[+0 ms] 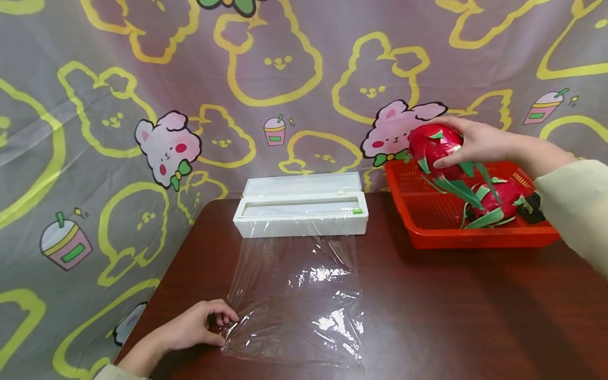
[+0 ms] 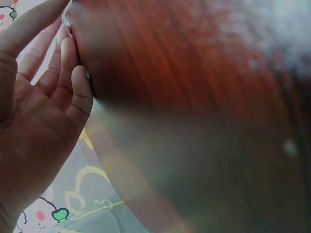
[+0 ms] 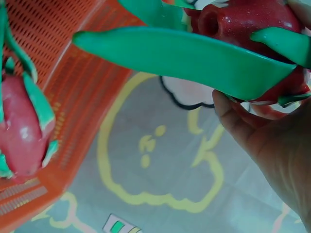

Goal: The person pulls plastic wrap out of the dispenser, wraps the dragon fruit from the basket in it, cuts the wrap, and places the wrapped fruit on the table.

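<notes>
My right hand (image 1: 480, 140) grips a red dragon fruit (image 1: 434, 145) with long green scales, held up above the left part of the red basket (image 1: 475, 241). In the right wrist view, one broad green scale (image 3: 180, 60) stretches across the fruit's front. At the lower left, my left hand (image 1: 192, 324) pinches the near left corner of a clear sheet of cling film (image 1: 304, 301). That film runs down the table from a white cling film box (image 1: 301, 227), whose lid (image 1: 304, 183) stands raised. In the left wrist view the left fingertips are partly cut off at the top.
Another dragon fruit (image 1: 503, 200) lies in the basket, beside a dark object (image 1: 532, 208) at the right that the sleeve (image 1: 577, 206) partly covers. A green slider (image 1: 358, 211) sits on the box's front edge. A patterned curtain (image 1: 304, 68) hangs behind the brown table (image 1: 427, 316).
</notes>
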`<state>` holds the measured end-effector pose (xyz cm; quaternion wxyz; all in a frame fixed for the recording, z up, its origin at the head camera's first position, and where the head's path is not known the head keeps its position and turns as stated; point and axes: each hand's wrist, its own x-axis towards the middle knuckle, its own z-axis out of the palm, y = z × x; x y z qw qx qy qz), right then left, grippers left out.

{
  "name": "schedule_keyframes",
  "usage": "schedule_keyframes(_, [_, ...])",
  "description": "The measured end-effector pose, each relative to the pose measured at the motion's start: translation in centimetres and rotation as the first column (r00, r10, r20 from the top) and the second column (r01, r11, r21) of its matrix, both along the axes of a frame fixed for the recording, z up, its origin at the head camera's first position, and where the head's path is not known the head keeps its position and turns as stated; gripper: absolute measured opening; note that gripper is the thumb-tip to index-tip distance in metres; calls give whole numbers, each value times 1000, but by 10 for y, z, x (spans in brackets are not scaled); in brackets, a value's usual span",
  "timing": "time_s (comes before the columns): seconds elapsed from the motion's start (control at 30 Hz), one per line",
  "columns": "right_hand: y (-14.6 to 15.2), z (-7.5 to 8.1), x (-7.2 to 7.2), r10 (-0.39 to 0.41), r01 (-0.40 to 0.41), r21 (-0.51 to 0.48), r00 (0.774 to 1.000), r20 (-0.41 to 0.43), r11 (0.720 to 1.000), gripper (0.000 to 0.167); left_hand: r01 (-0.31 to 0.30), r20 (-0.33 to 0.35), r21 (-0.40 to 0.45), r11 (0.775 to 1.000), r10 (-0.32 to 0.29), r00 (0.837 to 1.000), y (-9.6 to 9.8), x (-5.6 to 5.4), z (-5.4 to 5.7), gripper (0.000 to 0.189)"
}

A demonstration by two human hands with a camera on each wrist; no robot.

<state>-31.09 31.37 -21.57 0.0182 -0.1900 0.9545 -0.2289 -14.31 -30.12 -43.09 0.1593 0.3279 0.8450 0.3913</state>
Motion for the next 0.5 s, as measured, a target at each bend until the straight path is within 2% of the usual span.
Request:
schedule_keyframes(0.3, [-22, 10, 20, 59, -60, -40, 998, -22, 997, 96, -8, 20, -13, 1000, 8, 1000, 0, 0, 2, 34])
schedule_keyframes(0.5, [-40, 15, 30, 92, -93, -29, 995, -29, 995, 97, -6, 18, -14, 1000, 6, 1000, 1, 0, 2, 35])
